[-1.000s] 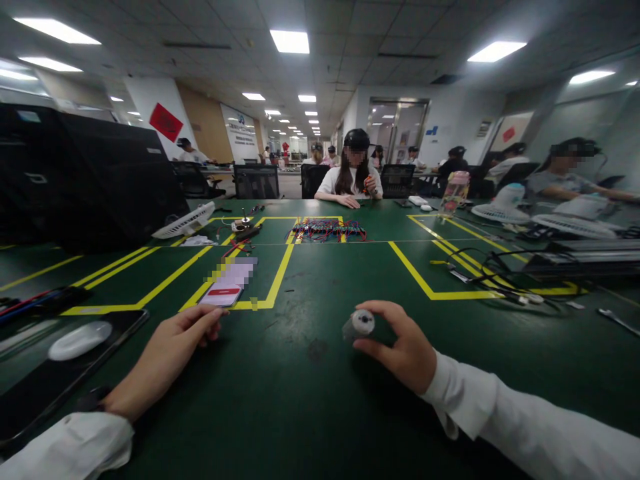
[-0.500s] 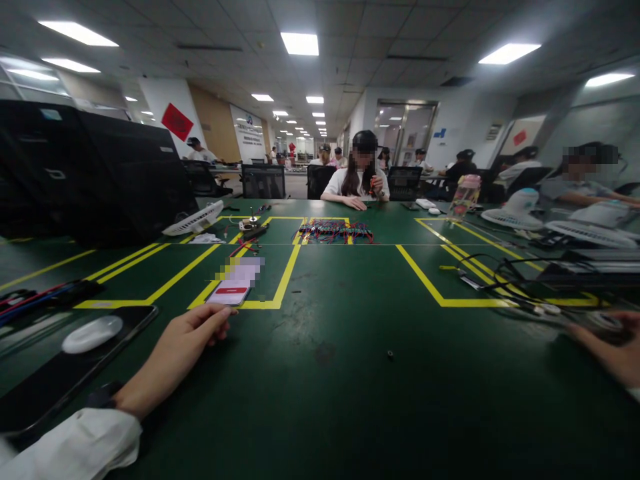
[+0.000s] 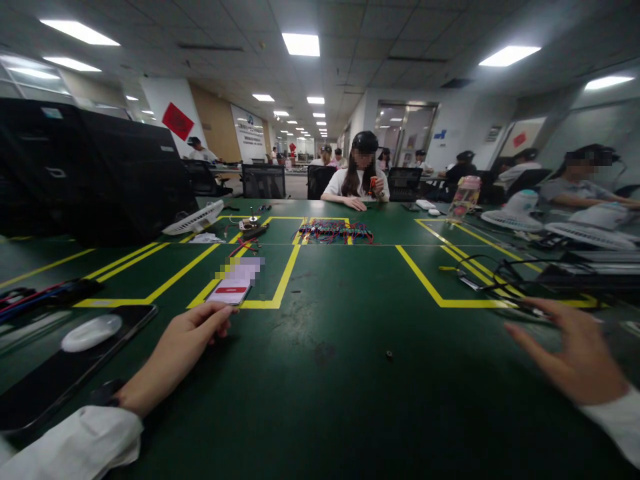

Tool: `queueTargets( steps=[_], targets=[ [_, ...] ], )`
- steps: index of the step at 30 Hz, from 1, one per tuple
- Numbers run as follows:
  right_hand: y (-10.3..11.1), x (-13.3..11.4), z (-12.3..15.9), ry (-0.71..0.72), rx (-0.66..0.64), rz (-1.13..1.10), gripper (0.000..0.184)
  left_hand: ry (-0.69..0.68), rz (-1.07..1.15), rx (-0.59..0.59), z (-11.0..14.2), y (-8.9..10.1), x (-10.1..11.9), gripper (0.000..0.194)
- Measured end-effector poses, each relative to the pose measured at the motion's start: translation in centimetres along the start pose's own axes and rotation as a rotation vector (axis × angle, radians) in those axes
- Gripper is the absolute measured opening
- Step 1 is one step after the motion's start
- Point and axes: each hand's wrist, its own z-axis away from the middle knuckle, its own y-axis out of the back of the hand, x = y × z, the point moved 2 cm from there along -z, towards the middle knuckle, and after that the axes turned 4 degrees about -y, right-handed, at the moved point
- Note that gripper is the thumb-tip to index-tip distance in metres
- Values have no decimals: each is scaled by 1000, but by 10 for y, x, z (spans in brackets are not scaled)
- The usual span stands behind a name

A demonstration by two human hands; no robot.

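Observation:
My left hand [image 3: 195, 333] rests on the green table at the near edge of a phone [image 3: 229, 292] with a lit screen. Its fingers are curled and the thumb presses toward the index finger; anything in that grip is hidden. On the right, my right hand [image 3: 575, 350] hovers with thumb and fingers apart, holding nothing. Just beyond it are black cables [image 3: 505, 277] with a connector. Between my hands, nearer the right one, a small dark metal part [image 3: 389, 355] lies on the table.
At left are a large black computer case [image 3: 100, 173] and a black slab [image 3: 30, 393] bearing a white oval object [image 3: 91, 333]. A wired bundle [image 3: 335, 231] lies ahead, before a seated person [image 3: 353, 183]. A bottle [image 3: 464, 199] and white fans [image 3: 515, 212] stand right. Yellow tape [image 3: 287, 277] marks the table.
My right hand has moved left and into fuller view from the right edge, and its fingers now show spread. My left hand and the phone have stayed put.

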Motion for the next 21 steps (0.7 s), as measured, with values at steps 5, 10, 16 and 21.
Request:
queueTargets(
  steps=[5, 10, 16, 21],
  targets=[
    [-65, -145, -1, 171, -416, -376, 49, -8, -7, -4, 1, 1, 2, 46],
    [-84, -192, -11, 247, -548, -538, 28, -15, -5, -6, 2, 2, 4, 46],
    [-86, -196, -12, 238, -567, -533, 37, -2, 9, -3, 2, 2, 0, 46],
    [-86, -204, -19, 305, -495, -610, 27, 0, 9, 2, 2, 3, 1, 46]
  ],
)
